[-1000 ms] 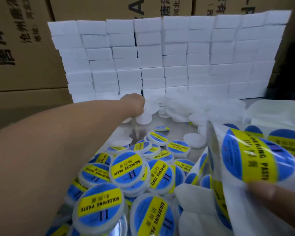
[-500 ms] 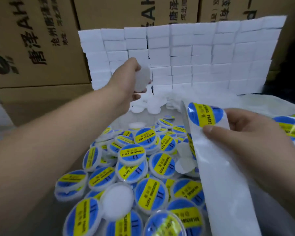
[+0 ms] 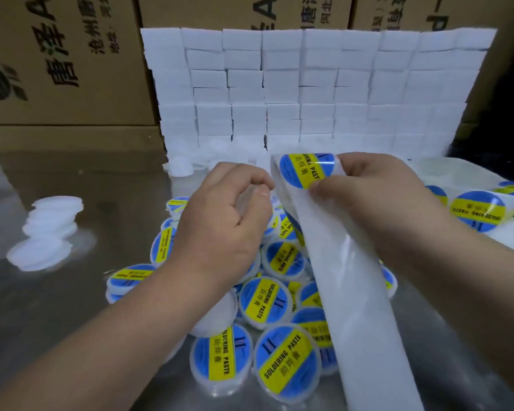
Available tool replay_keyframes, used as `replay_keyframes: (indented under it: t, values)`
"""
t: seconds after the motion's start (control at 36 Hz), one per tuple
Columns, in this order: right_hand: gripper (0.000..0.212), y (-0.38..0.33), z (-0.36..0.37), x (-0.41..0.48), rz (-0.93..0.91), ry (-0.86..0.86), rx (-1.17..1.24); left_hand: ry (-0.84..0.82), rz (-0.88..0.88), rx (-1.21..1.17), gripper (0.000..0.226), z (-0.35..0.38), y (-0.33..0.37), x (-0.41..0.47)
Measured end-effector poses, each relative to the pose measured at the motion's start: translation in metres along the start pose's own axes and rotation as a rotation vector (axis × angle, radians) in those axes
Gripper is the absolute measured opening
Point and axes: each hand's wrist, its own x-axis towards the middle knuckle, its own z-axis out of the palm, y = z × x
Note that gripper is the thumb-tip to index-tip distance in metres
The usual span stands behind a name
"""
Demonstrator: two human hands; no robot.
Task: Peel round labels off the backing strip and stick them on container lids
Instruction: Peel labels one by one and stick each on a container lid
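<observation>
Left hand (image 3: 224, 223) has returned beside the backing strip (image 3: 349, 280).
Its fingers (image 3: 250, 178) grip a blank lid (image 3: 246, 200); right hand (image 3: 377, 203) pinches the strip.

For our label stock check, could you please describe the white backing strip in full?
The backing strip is a long, glossy white band, mostly bare. It rises from the lower edge over the labelled lids, leaning left, and curls over at the top, where one round blue-and-yellow label sits. The right hand pinches that end. The left hand, gripping a plain lid, is beside its edge.
</observation>
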Motion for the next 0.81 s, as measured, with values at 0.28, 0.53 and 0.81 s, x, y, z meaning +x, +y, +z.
replay_keyframes:
  t: [0.28,0.53,0.81]
  values:
    - [0.020,-0.027,-0.039,0.032,0.136,0.157,0.351,-0.037,-0.020,0.111,0.024,0.000,-0.001,-0.012]
    - [0.019,-0.015,-0.005,0.015,-0.066,0.052,0.056,0.028,0.005,0.134,0.030,-0.002,0.002,-0.013]
    - [0.016,0.030,0.023,-0.005,-0.118,0.050,0.057,0.174,0.013,0.223,0.010,-0.009,0.002,-0.009]
